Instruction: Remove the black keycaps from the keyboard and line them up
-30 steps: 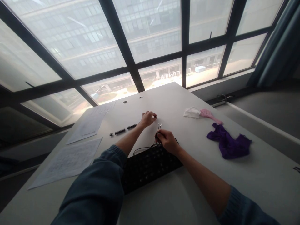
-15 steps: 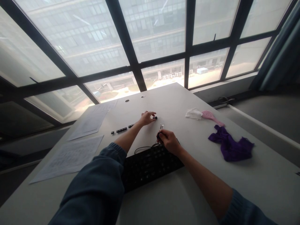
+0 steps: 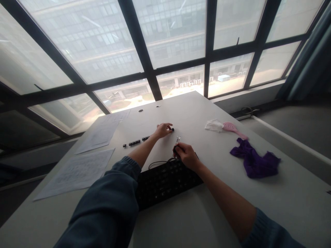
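My left hand (image 3: 163,130) is over the table beyond the keyboard, its thumb and fingertips at a small black keycap (image 3: 173,129). It looks lightly pinched, though the fingers partly hide the contact. My right hand (image 3: 188,155) is closed around the dark handle of a keycap puller (image 3: 178,139), whose metal wire ends point up and away. This hand is above the far edge of a black keyboard (image 3: 168,184). A row of loose black keycaps (image 3: 134,142) lies left of my left forearm, with a single keycap (image 3: 124,146) at its left end.
Printed sheets (image 3: 77,170) lie along the left of the white table (image 3: 176,224). To the right are a white tissue (image 3: 214,125), a pink hairbrush (image 3: 234,129) and a crumpled purple cloth (image 3: 256,160). A cable (image 3: 156,163) loops behind the keyboard. Windows stand beyond the far edge.
My left fingers have shifted very slightly around the keycap, and less black shows between them. My right hand and the puller stay where they were. The view has moved a little.
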Demonstrator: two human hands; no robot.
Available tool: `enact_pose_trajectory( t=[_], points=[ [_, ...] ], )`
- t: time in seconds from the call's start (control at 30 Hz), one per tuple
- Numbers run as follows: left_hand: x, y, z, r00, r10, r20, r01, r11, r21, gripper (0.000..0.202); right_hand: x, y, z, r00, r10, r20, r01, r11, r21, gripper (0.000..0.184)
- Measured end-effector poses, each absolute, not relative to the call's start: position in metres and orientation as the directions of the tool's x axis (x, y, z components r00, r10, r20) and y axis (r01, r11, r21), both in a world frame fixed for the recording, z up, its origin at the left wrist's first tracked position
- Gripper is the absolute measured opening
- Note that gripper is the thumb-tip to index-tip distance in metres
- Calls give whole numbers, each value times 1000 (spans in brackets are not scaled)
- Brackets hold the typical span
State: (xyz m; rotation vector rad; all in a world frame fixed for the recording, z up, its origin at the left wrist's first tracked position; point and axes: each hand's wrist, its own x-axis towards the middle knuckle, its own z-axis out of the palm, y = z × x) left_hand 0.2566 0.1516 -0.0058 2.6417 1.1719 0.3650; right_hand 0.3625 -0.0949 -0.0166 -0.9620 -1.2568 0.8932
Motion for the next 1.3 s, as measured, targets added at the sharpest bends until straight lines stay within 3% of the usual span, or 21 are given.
enact_pose_trajectory(
  t=[0.67, 0.8, 0.97, 1.13, 1.3],
  points=[
    [255, 148, -1, 616, 771, 161, 709, -632, 313, 46, 362, -94, -17, 97, 932, 349, -21, 352, -936, 20],
    [250, 141, 10, 583, 781, 223, 716, -624, 313, 43, 362, -95, -16, 142, 928, 345, -28, 352, -936, 21],
    [233, 110, 42, 505, 790, 348, 728, -606, 321, 28, 363, -97, -13, 352, 831, 430, 130, 412, -902, 22],
    [206, 48, 60, 564, 744, 359, 678, -665, 313, 26, 365, -101, -8, 201, 850, 486, 350, 401, -846, 23],
    [184, -15, 55, 681, 697, 226, 592, -705, 391, 25, 364, -103, -10, 116, 882, 457, 414, 375, -830, 25]
  ],
)
